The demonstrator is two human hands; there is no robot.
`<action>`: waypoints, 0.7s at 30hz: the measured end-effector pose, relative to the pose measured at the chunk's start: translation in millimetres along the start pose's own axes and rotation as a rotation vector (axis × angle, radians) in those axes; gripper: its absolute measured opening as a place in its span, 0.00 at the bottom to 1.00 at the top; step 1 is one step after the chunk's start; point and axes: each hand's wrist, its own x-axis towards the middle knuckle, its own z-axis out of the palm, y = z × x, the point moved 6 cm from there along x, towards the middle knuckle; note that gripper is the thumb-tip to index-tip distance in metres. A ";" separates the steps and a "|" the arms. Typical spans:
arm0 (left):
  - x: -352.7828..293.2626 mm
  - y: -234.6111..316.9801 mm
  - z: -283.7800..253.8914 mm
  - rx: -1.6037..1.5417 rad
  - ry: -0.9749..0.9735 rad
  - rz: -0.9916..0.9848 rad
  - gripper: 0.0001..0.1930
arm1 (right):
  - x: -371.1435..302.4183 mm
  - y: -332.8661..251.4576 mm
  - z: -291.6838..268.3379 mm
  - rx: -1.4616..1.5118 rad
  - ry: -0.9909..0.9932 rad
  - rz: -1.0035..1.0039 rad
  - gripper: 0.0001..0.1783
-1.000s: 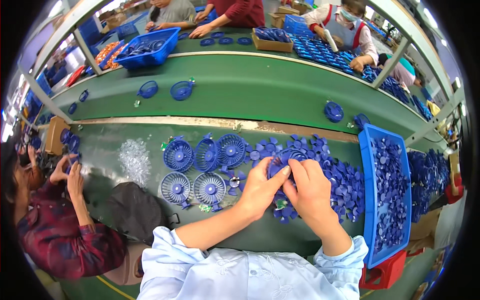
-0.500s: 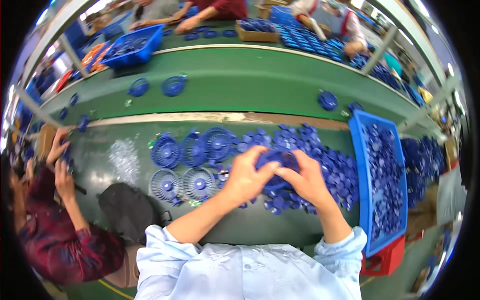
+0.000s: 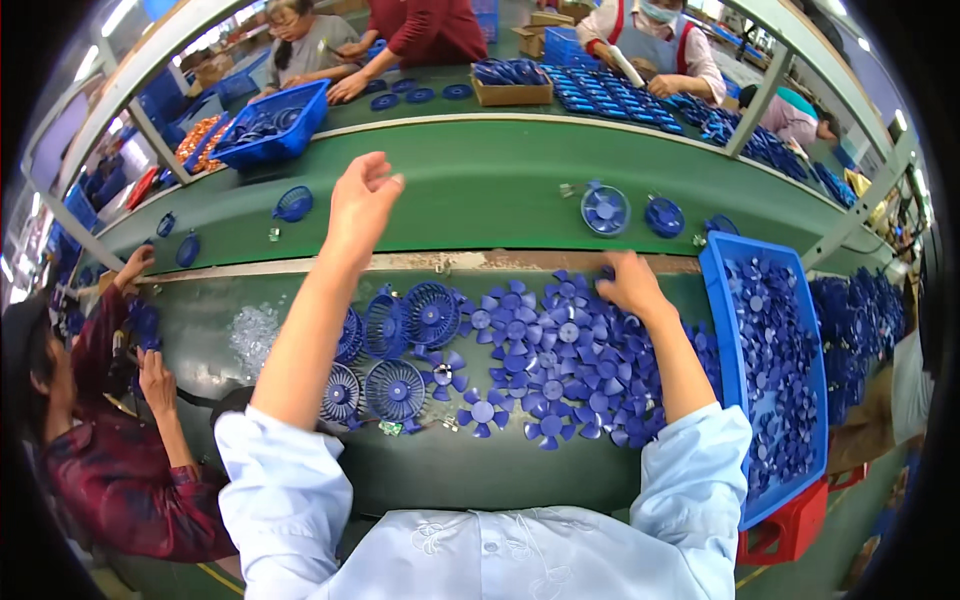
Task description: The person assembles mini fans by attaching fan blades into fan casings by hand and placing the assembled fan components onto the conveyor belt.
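Note:
My left hand [image 3: 364, 208] is raised over the green conveyor belt [image 3: 450, 190], fingers loosely bent and apart, with nothing visible in it. Over the far edge of a pile of dark blue fan blades [image 3: 567, 332], my right hand [image 3: 634, 285] points its bent, parted fingers down; its fingertips are partly hidden against the blades. Just beyond it on the belt lies a round blue fan housing [image 3: 605, 209], with another blue housing [image 3: 664, 216] to its right. Blue fan guards [image 3: 432, 314] and silvery-centred guards [image 3: 394, 389] lie left of the pile, beside my left forearm.
A blue tray [image 3: 735, 330] of fan blades stands at the right, above a red stool [image 3: 785, 530]. Small clear parts [image 3: 254, 335] are heaped at the left. A co-worker in a plaid sleeve [image 3: 120, 480] sits at my left; others work across the belt near a blue crate [image 3: 275, 125].
My hands held a blue round fan part together over the pile; they have parted. The left moved forward and left, the right toward the far edge. Another fan housing now lies on the belt.

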 end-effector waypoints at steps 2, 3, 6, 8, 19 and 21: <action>44.2 -58.4 -23.0 0.210 0.088 -0.072 0.29 | -13.1 3.6 4.7 -0.172 -0.166 0.045 0.24; 62.2 -90.9 -31.3 0.320 0.128 -0.104 0.29 | -16.7 5.9 6.4 -0.171 -0.159 0.044 0.24; 106.6 -177.9 -49.4 0.664 0.187 -0.154 0.26 | -22.0 20.8 0.1 -0.133 -0.017 0.085 0.18; 116.7 -208.8 -9.1 0.741 0.050 -0.238 0.28 | -34.5 38.3 -11.0 -0.092 0.158 0.127 0.12; 130.7 -271.0 -2.2 0.081 -0.032 -0.554 0.06 | -210.1 -139.8 17.6 0.662 -0.535 -0.177 0.19; 117.9 -229.6 -8.8 -0.077 -0.009 -0.550 0.05 | -223.2 -144.2 38.8 0.464 -0.470 -0.191 0.18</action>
